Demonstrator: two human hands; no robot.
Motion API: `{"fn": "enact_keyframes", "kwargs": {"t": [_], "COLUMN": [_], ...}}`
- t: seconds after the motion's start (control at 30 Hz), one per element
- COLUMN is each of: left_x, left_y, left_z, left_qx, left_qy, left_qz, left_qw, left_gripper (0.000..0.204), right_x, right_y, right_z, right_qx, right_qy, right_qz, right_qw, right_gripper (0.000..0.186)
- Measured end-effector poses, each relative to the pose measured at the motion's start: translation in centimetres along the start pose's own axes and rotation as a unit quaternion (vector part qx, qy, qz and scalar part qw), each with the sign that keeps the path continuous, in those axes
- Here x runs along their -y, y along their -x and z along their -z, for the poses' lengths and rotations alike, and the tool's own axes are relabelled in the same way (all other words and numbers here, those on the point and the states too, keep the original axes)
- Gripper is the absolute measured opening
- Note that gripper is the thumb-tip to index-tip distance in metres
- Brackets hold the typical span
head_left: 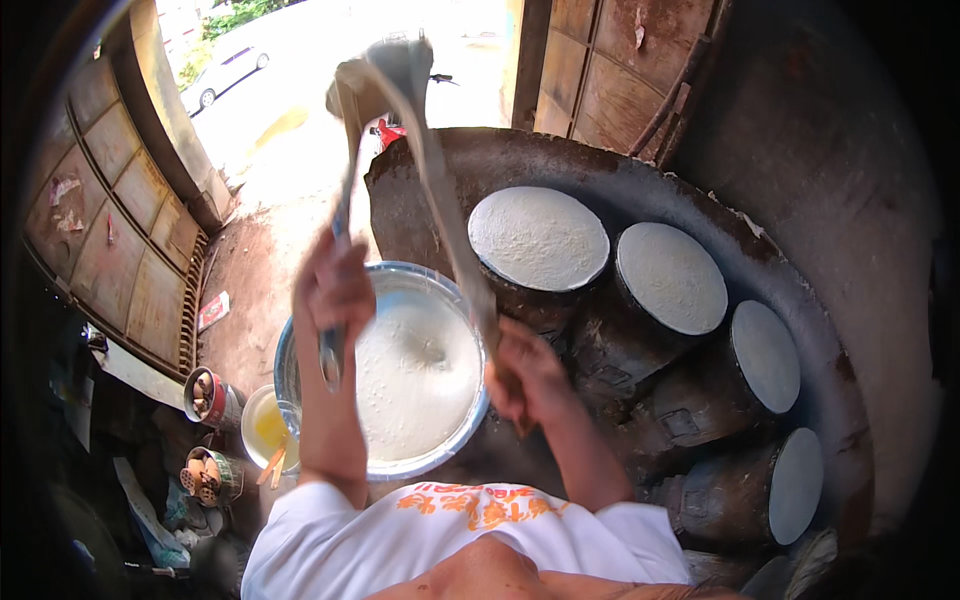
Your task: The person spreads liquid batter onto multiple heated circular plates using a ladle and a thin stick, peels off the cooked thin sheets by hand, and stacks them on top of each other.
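Observation:
My left hand (338,285) is closed round the handle of a long metal ladle (345,195), its looped end hanging below my fist. My right hand (532,373) grips a long pale stick-like tool (447,205), which slants up and away to the left. Both tools meet or cross at their blurred far ends, so whether they touch I cannot tell. Below my hands, a wide blue-rimmed basin (478,420) holds thick white batter (415,390). On my right, several dark cylindrical stoves carry round griddles covered with white batter, the closest to the basin being a bubbly one (540,238).
A curved, rusty metal wall (400,180) surrounds the stoves. Left of the basin are a pale bowl of yellow liquid (265,418) with wooden handles, and two tins (215,400) of brown objects. Rusty metal doors (130,200) flank the bright doorway, with a car (230,72) outside.

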State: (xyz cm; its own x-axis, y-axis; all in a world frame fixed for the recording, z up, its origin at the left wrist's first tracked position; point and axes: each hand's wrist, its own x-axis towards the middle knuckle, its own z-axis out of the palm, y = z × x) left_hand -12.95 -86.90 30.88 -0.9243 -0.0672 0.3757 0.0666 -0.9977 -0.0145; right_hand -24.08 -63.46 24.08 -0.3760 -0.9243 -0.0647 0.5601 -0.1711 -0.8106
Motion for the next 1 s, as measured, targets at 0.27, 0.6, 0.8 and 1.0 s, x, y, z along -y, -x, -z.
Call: {"fn": "enact_keyframes", "kwargs": {"t": [0.27,0.6,0.8,1.0], "left_x": [3.9,24.6,51.9,70.1], "left_y": [4.8,-8.4,-8.9,-5.1], "left_z": [5.4,3.9,0.4,1.4], "left_qx": [-0.226,-0.141,-0.215,-0.127], "left_qy": [0.069,0.215,0.348,0.366], "left_qz": [0.147,0.425,0.668,0.758], "left_qw": [0.96,0.868,0.622,0.525], "left_gripper": [0.013,0.026,0.029,0.033], "right_x": [-2.9,-2.0,0.4,-14.9], "right_y": [8.9,25.4,40.4,49.8], "right_z": [2.6,1.0,7.2,2.3], "right_qx": [-0.15,-0.497,-0.764,-0.899], "right_qy": [0.0,-0.002,0.244,0.245], "right_qz": [-0.04,0.193,0.359,0.247], "right_qw": [0.988,0.846,0.477,0.267], "right_gripper": [0.029,0.036,0.036,0.037]}}
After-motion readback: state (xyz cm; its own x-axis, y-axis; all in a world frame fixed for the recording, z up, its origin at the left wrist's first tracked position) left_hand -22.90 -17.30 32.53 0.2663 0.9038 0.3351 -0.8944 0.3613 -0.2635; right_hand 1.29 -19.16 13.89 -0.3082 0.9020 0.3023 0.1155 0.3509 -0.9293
